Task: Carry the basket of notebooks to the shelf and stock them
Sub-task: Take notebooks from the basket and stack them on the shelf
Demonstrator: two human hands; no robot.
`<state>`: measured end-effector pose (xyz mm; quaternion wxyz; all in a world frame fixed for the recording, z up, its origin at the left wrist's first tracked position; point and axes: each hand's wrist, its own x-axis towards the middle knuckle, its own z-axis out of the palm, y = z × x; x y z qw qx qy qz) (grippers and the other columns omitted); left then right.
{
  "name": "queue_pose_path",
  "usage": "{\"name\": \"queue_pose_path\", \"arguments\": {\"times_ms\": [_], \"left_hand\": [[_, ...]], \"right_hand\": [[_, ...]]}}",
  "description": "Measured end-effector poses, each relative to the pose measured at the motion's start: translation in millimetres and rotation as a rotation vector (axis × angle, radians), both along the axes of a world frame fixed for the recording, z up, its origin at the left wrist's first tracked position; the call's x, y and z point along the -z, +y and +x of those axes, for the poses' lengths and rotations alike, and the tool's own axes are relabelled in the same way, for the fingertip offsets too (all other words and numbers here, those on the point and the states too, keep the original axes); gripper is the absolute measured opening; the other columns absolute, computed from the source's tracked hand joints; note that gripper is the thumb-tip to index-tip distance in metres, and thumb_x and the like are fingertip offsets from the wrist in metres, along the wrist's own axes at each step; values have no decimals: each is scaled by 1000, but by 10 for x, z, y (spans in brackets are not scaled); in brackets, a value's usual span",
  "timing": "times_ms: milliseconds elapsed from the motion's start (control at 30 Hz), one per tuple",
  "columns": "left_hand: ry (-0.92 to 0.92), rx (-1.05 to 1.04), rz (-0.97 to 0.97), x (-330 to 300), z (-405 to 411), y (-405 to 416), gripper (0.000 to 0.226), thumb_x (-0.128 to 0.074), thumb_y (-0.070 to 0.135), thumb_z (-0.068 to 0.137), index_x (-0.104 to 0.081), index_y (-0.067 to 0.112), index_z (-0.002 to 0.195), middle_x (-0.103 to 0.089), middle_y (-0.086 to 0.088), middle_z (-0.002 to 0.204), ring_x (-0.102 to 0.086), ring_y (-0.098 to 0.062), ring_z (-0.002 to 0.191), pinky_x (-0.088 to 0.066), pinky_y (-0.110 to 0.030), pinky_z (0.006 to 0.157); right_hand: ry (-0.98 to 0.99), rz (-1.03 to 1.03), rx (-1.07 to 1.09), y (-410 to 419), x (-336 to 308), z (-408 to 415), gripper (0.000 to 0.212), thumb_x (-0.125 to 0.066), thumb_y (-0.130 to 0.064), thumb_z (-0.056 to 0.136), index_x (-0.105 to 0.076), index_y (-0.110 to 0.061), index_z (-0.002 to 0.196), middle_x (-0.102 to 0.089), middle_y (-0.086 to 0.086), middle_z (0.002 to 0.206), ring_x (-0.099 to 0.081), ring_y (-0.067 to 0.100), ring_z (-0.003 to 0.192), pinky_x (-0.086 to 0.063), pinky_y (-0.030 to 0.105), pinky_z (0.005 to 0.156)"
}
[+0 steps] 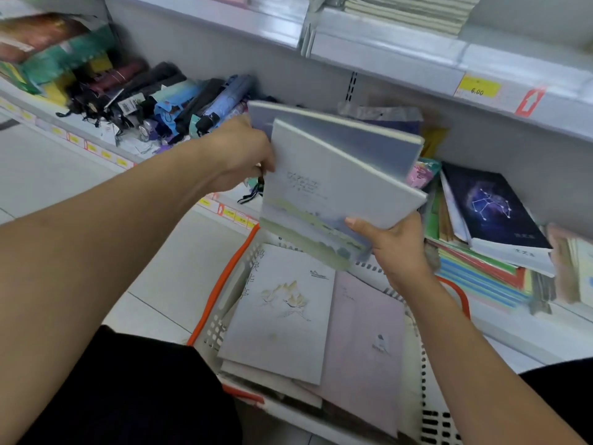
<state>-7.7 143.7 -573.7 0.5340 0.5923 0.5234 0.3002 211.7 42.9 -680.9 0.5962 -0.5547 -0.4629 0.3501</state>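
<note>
A white basket (426, 374) with orange handles sits on the floor between my knees, holding several pale notebooks (282, 313). Above it I hold two pale blue notebooks (333, 184), one overlapping the other, tilted toward the lower shelf (500, 335). My left hand (239, 152) grips their left edge. My right hand (394, 248) grips the lower right corner, thumb on the cover. On the shelf to the right lies a stack of notebooks topped by a dark constellation cover (491, 203).
Folded umbrellas (167, 101) lie on the lower shelf to the left. An upper shelf (401, 56) with a yellow price tag (478, 86) overhangs the notebooks. Light floor tiles (48, 175) spread to the left. My dark-clothed knees flank the basket.
</note>
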Motion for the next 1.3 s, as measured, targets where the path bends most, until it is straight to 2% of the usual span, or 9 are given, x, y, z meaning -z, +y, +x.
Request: {"name": "queue_pose_path", "arguments": {"times_ms": [133,300,533,633,767,867,1100,1200,1300], "left_hand": [[166,84,-37,93,17,-13,25,-55,-16,83,-60,8,87,-64,-8,98,-60,-21,93,-55,-21,74],[403,321,-150,366,-61,47,23,-65,-10,83,-62,8,96,-61,-9,96,-57,-20,88,-50,-28,80],[666,517,147,493,-27,57,17,-79,18,80,-66,19,90,-63,1,87,-55,-15,76,-43,-23,61],[481,383,141,437,-16,82,22,-77,7,80,-65,16,95,-63,1,86,-58,-15,75,-50,-15,55],[15,230,8,201,-61,126,55,-81,8,73,-60,14,123,-72,-1,111,-69,-15,100,-57,-29,85],[56,301,94,77,-67,24,56,-84,24,66,-67,22,120,-73,7,112,-69,-10,102,-53,-30,91],[-326,-137,398,-268,98,-43,25,-73,28,82,-69,21,105,-75,9,100,-72,-11,93,-57,-24,80],[-457,-221,356,-409,280,-21,22,-67,30,89,-68,20,108,-75,7,102,-72,-9,91,-57,-26,79],[-542,-287,330,-584,409,31,17,-61,30,94,-65,20,107,-72,11,96,-71,-1,77,-57,-18,65]], "right_hand": [[-80,-85,-44,-35,155,54,37,-81,4,74,-70,-9,107,-75,-12,95,-73,5,87,-55,15,72],[15,-188,-58,-136,557,12,41,-86,1,69,-70,-19,101,-77,-13,91,-73,7,88,-57,20,73],[67,-256,-82,-158,778,-12,36,-80,1,76,-67,-26,97,-74,-15,90,-70,-4,85,-55,15,73],[56,-235,-81,-128,701,-6,29,-77,1,80,-70,-18,101,-75,-7,98,-71,1,91,-56,20,80],[73,-125,-117,-27,236,33,21,-73,-7,86,-74,5,103,-75,14,106,-70,26,105,-50,49,102],[155,22,-119,101,-328,-33,32,-76,-15,84,-72,6,107,-73,19,110,-68,34,109,-49,56,102],[63,161,-154,315,-1378,28,22,-73,-18,87,-72,-17,109,-73,3,116,-67,20,113,-48,44,104],[-37,32,-217,247,-1548,124,38,-73,-24,87,-60,-28,122,-69,-3,123,-67,23,113,-57,42,88],[-12,-55,-221,131,-1704,160,36,-63,-22,97,-50,-31,129,-69,2,116,-73,37,79,-53,27,40]]}}
